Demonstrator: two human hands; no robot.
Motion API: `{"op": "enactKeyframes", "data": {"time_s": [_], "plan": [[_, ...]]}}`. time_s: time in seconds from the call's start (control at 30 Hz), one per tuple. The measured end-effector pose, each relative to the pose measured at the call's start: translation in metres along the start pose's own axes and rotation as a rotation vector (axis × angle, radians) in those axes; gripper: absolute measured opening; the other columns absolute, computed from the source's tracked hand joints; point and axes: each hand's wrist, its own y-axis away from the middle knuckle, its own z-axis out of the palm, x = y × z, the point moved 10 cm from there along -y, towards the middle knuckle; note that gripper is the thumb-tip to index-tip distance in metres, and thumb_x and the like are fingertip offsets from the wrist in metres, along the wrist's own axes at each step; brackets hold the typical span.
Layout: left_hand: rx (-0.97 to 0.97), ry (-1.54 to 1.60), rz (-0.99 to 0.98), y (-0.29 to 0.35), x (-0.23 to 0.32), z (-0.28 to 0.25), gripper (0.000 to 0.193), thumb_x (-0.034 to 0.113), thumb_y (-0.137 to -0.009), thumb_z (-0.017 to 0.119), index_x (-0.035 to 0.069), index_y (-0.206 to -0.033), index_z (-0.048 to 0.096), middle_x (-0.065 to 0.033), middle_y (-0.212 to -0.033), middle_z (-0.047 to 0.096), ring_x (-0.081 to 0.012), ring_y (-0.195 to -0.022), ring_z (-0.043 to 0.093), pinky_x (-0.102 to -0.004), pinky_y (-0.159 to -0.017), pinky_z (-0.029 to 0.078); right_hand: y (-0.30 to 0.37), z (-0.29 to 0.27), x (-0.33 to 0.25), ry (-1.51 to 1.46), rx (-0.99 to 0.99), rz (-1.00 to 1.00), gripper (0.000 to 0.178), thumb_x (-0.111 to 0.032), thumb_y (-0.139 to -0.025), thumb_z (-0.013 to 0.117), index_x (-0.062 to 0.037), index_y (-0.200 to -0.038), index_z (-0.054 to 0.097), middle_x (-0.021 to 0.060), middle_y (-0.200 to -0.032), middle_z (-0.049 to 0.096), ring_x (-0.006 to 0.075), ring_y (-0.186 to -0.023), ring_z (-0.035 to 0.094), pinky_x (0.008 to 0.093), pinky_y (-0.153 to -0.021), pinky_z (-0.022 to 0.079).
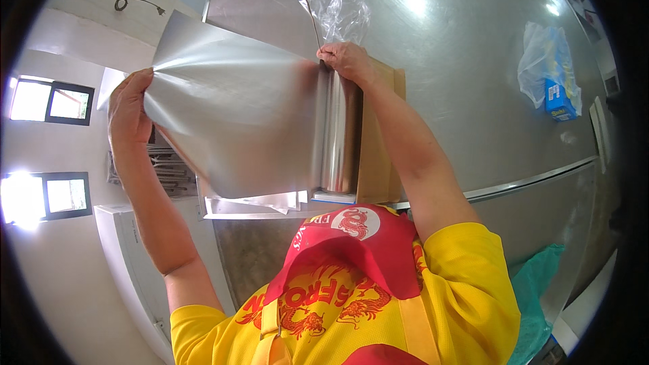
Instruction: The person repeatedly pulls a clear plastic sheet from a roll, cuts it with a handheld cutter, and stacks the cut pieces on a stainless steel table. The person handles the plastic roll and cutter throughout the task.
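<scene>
A wide sheet of aluminium foil stretches leftward from its roll, which lies lengthwise along an open brown cardboard box. My left hand is closed on the sheet's outer edge, and creases fan out from the pinch. At the roll's far end, my right hand is closed, its fingertips at the foil's edge. A thin brown stick runs from those fingertips away across the table; the grip on it is partly hidden.
The metal table carries crumpled clear plastic beyond the roll. At its right lie a plastic bag and a small blue box. A green bag hangs at lower right; a white cabinet stands at left.
</scene>
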Motion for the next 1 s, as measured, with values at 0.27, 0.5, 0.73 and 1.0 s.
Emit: {"op": "enactKeyframes", "data": {"time_s": [0.27,0.5,0.73,1.0], "plan": [[0.114,-0.199,-0.183,-0.019,-0.076,-0.059,0.020,0.014,-0.093,0.067,-0.004,-0.099,0.074,-0.0101,-0.085,0.072,-0.0167,-0.070,0.067,-0.0316,-0.066,0.055,0.000,0.003,0.006,-0.001,0.013,0.003,0.030,-0.042,-0.098,0.061,-0.0201,-0.111,0.077,0.0085,-0.105,0.076,0.0309,-0.098,0.071,0.0436,-0.086,0.055],[0.170,-0.725,-0.389,-0.035,-0.360,-0.163,0.022,0.019,-0.086,0.075,-0.002,-0.092,0.076,-0.0086,-0.080,0.074,-0.0178,-0.075,0.069,-0.0338,-0.072,0.054,-0.005,0.008,-0.003,-0.011,-0.025,-0.005,0.030,-0.040,-0.098,0.063,-0.0184,-0.113,0.077,0.0078,-0.107,0.077,0.0300,-0.098,0.072,0.0402,-0.086,0.056],[0.469,-0.948,-0.432,0.006,-0.379,-0.155,0.024,0.028,-0.091,0.075,0.008,-0.104,0.074,-0.0165,-0.115,0.074,-0.0337,-0.111,0.070,-0.0453,-0.095,0.053,-0.001,-0.001,0.011,0.016,-0.007,-0.010,0.029,-0.039,-0.100,0.063,-0.0168,-0.112,0.077,0.0086,-0.096,0.077,0.0288,-0.089,0.073,0.0388,-0.081,0.055],[0.680,-1.230,-0.042,0.023,-0.307,-0.123,0.019,0.020,-0.090,0.070,0.013,-0.106,0.076,-0.0161,-0.115,0.068,-0.0380,-0.108,0.064,-0.0451,-0.096,0.050,-0.007,0.005,0.007,0.019,0.010,-0.055,0.028,-0.039,-0.098,0.066,-0.0173,-0.111,0.077,0.0103,-0.095,0.076,0.0299,-0.090,0.073,0.0402,-0.080,0.056]]}}
